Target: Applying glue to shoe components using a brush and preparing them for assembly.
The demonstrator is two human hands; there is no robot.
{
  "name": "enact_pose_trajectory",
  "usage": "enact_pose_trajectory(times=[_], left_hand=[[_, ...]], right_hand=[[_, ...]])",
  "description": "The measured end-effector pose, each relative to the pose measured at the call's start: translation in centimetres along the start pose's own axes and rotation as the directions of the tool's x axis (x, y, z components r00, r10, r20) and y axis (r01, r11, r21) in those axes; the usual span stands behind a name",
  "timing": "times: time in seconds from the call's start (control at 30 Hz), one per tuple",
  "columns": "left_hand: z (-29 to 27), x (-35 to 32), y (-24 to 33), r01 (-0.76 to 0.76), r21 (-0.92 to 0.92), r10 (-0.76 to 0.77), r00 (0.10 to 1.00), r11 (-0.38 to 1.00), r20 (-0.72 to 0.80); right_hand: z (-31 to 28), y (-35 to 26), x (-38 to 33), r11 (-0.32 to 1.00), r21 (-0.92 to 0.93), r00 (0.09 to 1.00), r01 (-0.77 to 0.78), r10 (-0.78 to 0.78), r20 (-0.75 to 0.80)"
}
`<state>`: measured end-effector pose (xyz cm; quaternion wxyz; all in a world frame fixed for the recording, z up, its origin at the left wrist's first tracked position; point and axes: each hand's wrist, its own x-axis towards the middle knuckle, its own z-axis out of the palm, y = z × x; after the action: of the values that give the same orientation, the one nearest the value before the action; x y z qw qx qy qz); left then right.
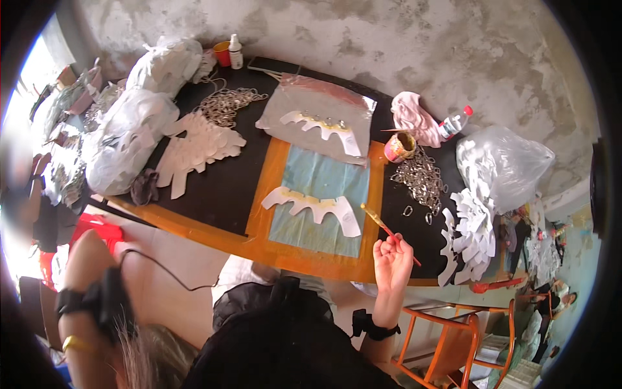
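My right hand [392, 259] pinches a small paintbrush [389, 231] with a red handle, its tip coated in yellow paste. The brush is just right of a white scalloped cut-out [341, 211] with yellow paste along its upper edge, lying on a blue sheet [295, 235]. A similar cut-out [350, 142] lies farther back on a grey plastic sheet [278, 97], with small shiny pieces along its pasted edge. At the lower left, my left forearm is bent up, wearing a black band and a yellow bracelet; its hand is out of the picture.
Metal rings [418, 178] and a paste-smeared pot [400, 148] lie right, by a pink cloth [414, 120] and a bottle [455, 122]. White cut-outs [201, 149] and chain links [227, 106] lie left, beside plastic bags [126, 149]. An orange-framed chair [457, 337] stands lower right.
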<state>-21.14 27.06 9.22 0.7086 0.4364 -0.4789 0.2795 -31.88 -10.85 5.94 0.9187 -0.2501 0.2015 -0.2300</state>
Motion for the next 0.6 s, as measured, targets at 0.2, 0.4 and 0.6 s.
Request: enact_pose_trajectory(times=[0.2,0.4,0.6], left_hand=[[4.6,3.7,0.3,-0.093,0.155,0.074,0.990,0.984,0.123],[11.5,-0.5,-3.2,0.589,0.302,-0.661,0.688,0.750,0.300],[12.7,-2.2,-7.0,0.050,0.430,-0.317,0.752,0.901,0.578]], right_hand=[[-3.8,0.7,0.1,0.999,0.044,1.000,0.024,-0.024,0.005],[-3.6,1.7,0.9,0.999,-0.001,0.994,0.047,-0.047,0.095],[-4.8,2.2,1.7,0.981,-0.016,0.967,0.192,-0.187,0.172]])
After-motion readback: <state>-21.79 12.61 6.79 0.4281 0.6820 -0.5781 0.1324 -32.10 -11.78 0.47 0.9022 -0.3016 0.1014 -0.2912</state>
